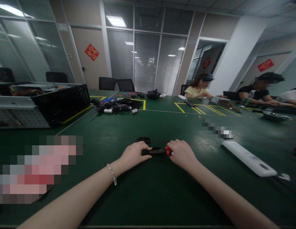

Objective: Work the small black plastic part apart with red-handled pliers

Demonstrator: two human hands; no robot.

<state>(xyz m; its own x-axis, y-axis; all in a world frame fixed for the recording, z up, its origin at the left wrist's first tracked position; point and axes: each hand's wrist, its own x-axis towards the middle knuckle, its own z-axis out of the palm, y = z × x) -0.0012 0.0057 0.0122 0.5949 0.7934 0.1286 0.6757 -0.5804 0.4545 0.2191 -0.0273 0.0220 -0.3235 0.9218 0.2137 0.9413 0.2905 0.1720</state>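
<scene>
Both my hands meet over the green table in front of me. My right hand (182,152) is closed round the red handles of a pair of pliers (159,151), whose dark jaws point left. Between the thumb and fingers of my left hand (136,155) is a small black piece (146,152), right at the tip of the pliers. Whether the jaws grip that piece, I cannot make out. Just beyond my left fingers, another small black part (143,139) lies on the table.
An open computer case (66,105) stands at the left. Dark cables and tools (119,105) are heaped further back. A white power strip (249,158) lies to the right, near a blurred object (228,133). Several people sit along the far right side.
</scene>
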